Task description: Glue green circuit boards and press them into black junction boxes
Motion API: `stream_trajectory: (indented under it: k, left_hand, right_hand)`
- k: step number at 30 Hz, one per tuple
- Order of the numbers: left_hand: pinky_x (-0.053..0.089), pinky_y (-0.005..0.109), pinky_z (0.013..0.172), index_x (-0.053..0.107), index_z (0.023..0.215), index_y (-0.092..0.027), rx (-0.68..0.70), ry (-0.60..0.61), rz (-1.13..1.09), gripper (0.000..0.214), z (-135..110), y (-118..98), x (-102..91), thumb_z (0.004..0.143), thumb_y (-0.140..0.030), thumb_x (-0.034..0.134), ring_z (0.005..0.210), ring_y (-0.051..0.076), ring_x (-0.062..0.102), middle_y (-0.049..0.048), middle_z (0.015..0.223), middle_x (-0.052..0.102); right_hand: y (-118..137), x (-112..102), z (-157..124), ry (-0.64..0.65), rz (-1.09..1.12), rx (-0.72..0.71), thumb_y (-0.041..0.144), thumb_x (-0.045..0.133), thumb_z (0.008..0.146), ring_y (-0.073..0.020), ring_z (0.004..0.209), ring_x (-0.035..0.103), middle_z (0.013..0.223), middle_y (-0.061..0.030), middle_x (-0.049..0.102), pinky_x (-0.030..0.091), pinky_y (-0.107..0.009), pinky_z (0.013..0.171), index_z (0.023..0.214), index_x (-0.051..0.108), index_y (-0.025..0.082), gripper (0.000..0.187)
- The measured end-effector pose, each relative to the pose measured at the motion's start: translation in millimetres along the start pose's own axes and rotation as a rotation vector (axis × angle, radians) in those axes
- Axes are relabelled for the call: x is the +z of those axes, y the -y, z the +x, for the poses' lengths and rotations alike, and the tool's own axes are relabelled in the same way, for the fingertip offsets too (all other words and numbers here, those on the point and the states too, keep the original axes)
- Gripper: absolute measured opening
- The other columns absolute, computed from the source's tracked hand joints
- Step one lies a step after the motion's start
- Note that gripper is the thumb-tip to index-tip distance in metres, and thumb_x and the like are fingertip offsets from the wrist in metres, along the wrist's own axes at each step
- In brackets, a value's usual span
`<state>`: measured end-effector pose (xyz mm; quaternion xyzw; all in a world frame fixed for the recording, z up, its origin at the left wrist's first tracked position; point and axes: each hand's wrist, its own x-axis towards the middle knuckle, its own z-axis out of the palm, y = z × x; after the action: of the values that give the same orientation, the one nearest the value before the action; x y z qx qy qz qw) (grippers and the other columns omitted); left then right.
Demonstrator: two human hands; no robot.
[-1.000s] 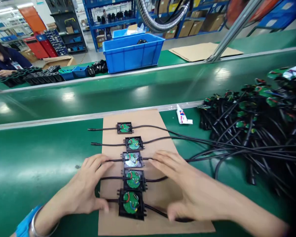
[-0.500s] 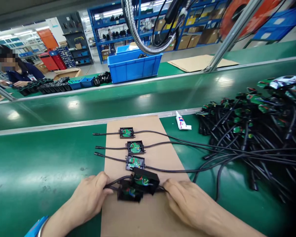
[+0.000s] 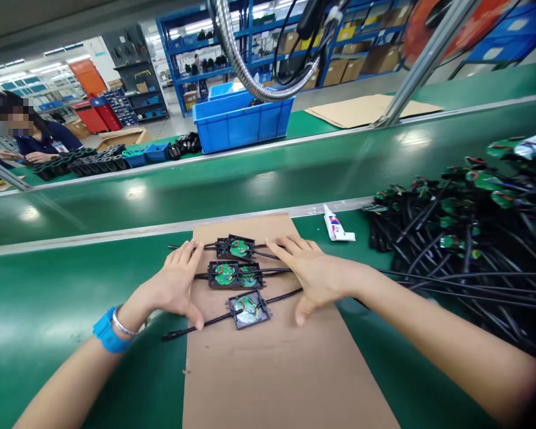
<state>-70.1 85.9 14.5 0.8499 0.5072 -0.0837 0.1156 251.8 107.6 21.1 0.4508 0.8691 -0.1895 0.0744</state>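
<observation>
Several small black boxes with round green circuit boards (image 3: 232,273) and black cables lie bunched on a brown cardboard sheet (image 3: 277,369). My left hand (image 3: 174,286) lies open to their left, fingers stretched over the cables. My right hand (image 3: 315,271) lies open to their right, fingers spread on the cables. The two hands bracket the cluster. One box (image 3: 248,309) lies a little apart at the front, tilted.
A large heap of the same cabled boards (image 3: 469,220) fills the right side. A small white tube (image 3: 337,226) lies beside the cardboard. Beyond the green conveyor belt (image 3: 268,173) stand a blue crate (image 3: 243,122) and trays of black parts; another person (image 3: 36,140) works at far left.
The boxes, laid in a neat row a second ago, have been gathered together and pushed away from me up the cardboard. My hands moved forward with them and now lie flat on either side.
</observation>
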Motion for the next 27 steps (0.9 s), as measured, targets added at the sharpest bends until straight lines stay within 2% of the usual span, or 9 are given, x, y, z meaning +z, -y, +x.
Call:
stream_trajectory:
  k: [1,3,6,11,14,17,20,24,27]
  left_hand:
    - [0.013,0.060,0.108,0.003,0.147,-0.005,0.007,0.032,0.013,0.148,0.1,-2.5,3.8,0.036,-0.078,0.068,0.138,0.050,0.008,0.0311,0.151,0.010]
    - [0.011,0.057,0.109,0.001,0.147,-0.003,0.005,0.048,0.028,0.148,1.4,-7.0,6.2,0.037,-0.077,0.068,0.138,0.048,0.010,0.0309,0.150,0.009]
    - [0.021,0.053,0.106,0.011,0.146,-0.003,-0.006,-0.006,0.058,0.137,1.8,-13.9,2.0,0.042,-0.069,0.070,0.128,0.044,0.030,0.0273,0.140,0.032]
    - [0.039,0.047,0.090,0.038,0.132,-0.005,-0.026,-0.127,0.108,0.078,-0.9,-31.6,7.1,0.062,-0.032,0.059,0.103,0.034,0.049,0.0200,0.116,0.052]
    - [0.042,0.047,0.085,0.051,0.110,-0.006,-0.078,-0.168,0.107,0.044,0.6,-37.2,20.5,0.068,-0.016,0.049,0.096,0.034,0.053,0.0211,0.104,0.056]
    - [0.047,0.043,0.073,0.050,0.101,-0.012,-0.107,-0.170,0.085,0.031,-1.0,-31.2,27.9,0.071,-0.010,0.043,0.083,0.032,0.059,0.0166,0.091,0.060]
    - [0.048,0.036,0.058,0.044,0.109,-0.016,-0.121,-0.176,0.049,0.040,-9.1,-13.4,17.2,0.069,-0.012,0.045,0.069,0.027,0.063,0.0112,0.093,0.063]
    - [0.049,0.040,0.072,0.040,0.120,-0.018,-0.154,-0.302,-0.022,0.055,-18.4,19.4,-20.3,0.065,-0.017,0.048,0.091,0.031,0.064,0.0136,0.115,0.059]
    - [0.048,0.036,0.073,0.050,0.112,-0.017,-0.064,-0.368,-0.544,0.048,-14.8,35.2,-36.9,0.065,-0.020,0.047,0.088,0.027,0.062,0.0086,0.099,0.063]
  right_hand:
    - [-0.6,3.4,-2.2,0.011,-0.008,0.027,0.055,0.082,0.034,-0.0510,0.135,0.016,0.149,-0.0260,0.021,0.023,-0.062,0.105,0.151,0.011,0.010,0.144]
    - [-1.5,7.3,-4.3,0.005,-0.009,0.051,0.045,0.082,0.042,-0.0488,0.132,0.024,0.145,-0.0264,0.028,0.026,-0.060,0.104,0.151,0.014,0.009,0.133]
    - [-2.9,9.3,-3.6,-0.028,-0.008,0.009,0.032,0.068,0.062,-0.0416,0.126,0.038,0.137,-0.0253,0.041,0.033,-0.054,0.103,0.148,0.022,0.005,0.102]
    - [-0.3,19.0,-4.3,-0.096,-0.018,-0.119,0.017,0.055,0.064,-0.0339,0.113,0.052,0.120,-0.0239,0.055,0.044,-0.043,0.095,0.135,0.040,-0.001,0.074]
    - [6.3,25.8,-10.0,-0.155,-0.052,-0.134,0.008,0.046,0.067,-0.0291,0.091,0.062,0.099,-0.0187,0.064,0.050,-0.039,0.076,0.128,0.043,0.001,0.062]
    - [16.2,21.6,-18.0,-0.197,-0.150,-0.111,0.004,0.039,0.069,-0.0246,0.069,0.063,0.089,-0.0142,0.065,0.046,-0.035,0.057,0.123,0.046,0.004,0.054]
    - [29.6,-0.8,-24.4,-0.258,-0.265,-0.109,0.007,0.038,0.074,-0.0208,0.060,0.060,0.099,-0.0152,0.063,0.040,-0.034,0.050,0.119,0.050,0.009,0.047]
    - [49.9,-59.4,-25.1,-0.335,-0.294,-0.054,0.017,0.043,0.080,-0.0222,0.067,0.060,0.101,-0.0136,0.061,0.041,-0.034,0.055,0.113,0.054,0.012,0.035]
    - [60.6,-111.5,-15.0,-0.408,-0.296,0.011,0.022,0.041,0.086,-0.0237,0.072,0.062,0.085,-0.0110,0.062,0.044,-0.034,0.061,0.095,0.060,0.013,0.023]
